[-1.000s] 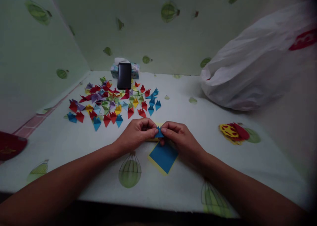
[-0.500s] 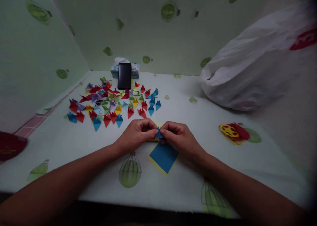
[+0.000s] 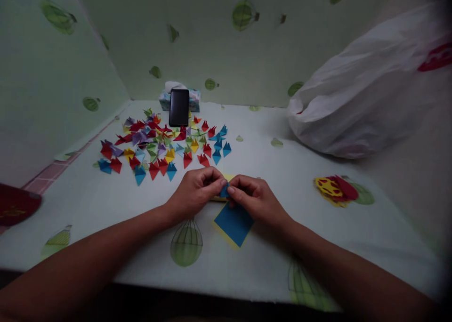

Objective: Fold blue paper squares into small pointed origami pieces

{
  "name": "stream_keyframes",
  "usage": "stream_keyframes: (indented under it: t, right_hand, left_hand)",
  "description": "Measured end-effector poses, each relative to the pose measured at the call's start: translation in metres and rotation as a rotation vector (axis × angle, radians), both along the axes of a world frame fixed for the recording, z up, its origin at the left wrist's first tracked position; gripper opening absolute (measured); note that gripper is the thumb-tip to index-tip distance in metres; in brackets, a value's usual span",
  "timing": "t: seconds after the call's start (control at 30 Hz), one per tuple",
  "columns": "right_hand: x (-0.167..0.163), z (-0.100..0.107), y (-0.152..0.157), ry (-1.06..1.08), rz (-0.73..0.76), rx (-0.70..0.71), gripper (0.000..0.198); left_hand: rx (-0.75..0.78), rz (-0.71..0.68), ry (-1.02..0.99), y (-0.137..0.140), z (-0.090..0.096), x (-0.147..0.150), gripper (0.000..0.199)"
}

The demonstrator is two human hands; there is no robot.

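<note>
Between the fingertips of both hands is a small blue folded paper, mostly covered by the thumbs. My left hand pinches its left side, and my right hand pinches its right side. Just below them on the table lies a blue paper square with a yellow edge showing beneath it. Behind the fingers a yellow paper partly shows. Farther back to the left spreads a loose heap of small origami cranes in red, blue, yellow, purple and green.
A black phone leans against a tissue box behind the cranes. On the right stands a large white plastic bag, with yellow and red cut-outs in front. A dark red object lies at the left edge.
The fingers have shifted on the blue folded paper, and the thumbs now cover more of it. The whole view has moved slightly; the things on the table stay put.
</note>
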State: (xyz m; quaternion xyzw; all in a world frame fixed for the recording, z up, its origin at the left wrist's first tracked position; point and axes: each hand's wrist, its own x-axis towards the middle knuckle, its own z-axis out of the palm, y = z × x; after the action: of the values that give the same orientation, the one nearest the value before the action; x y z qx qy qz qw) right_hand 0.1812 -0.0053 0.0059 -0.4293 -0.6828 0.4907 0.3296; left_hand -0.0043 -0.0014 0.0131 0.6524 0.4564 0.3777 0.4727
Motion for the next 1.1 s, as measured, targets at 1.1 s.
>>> stream_keyframes:
  t: [1.1]
  right_hand:
    - [0.008,-0.005,0.008,0.044,-0.045,0.352,0.012]
  left_hand:
    - [-0.341,-0.157,-0.177,0.006,-0.005,-0.001,0.025]
